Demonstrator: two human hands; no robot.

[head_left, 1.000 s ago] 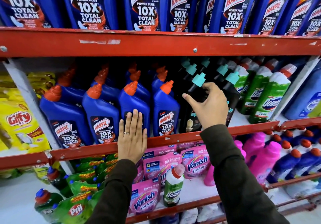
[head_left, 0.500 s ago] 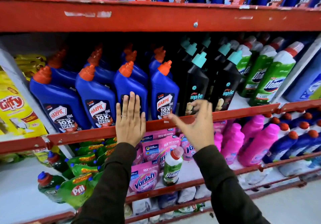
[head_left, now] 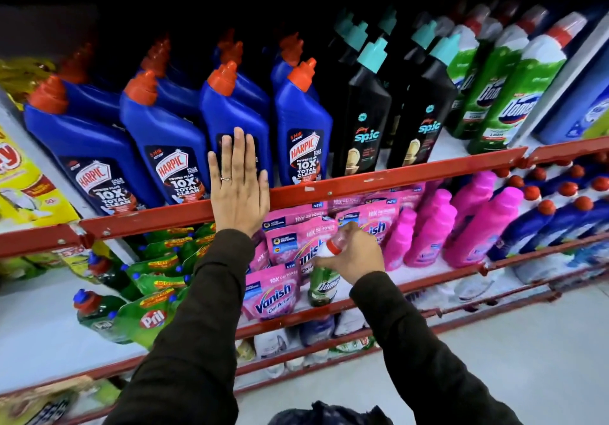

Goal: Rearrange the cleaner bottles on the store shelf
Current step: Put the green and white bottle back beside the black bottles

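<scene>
Right hand has dropped from the black bottles to the lower shelf and closed on a stray green bottle.

Since a second ago the right hand (head_left: 351,255) has left the Spic bottles (head_left: 365,118) and come down; its fingers (head_left: 324,261) now wrap the neck of the green Domex bottle (head_left: 323,288), just under the red cap. That bottle stands roughly upright among the pink Vanish pouches (head_left: 275,292), long axis vertical, directly beneath the fingers. Its likely home, the green Domex row (head_left: 514,95), lies up and to the right, past the red shelf rail (head_left: 395,174). The left hand (head_left: 239,184) rests flat and open against a blue Harpic bottle (head_left: 237,118), gripping nothing.
</scene>
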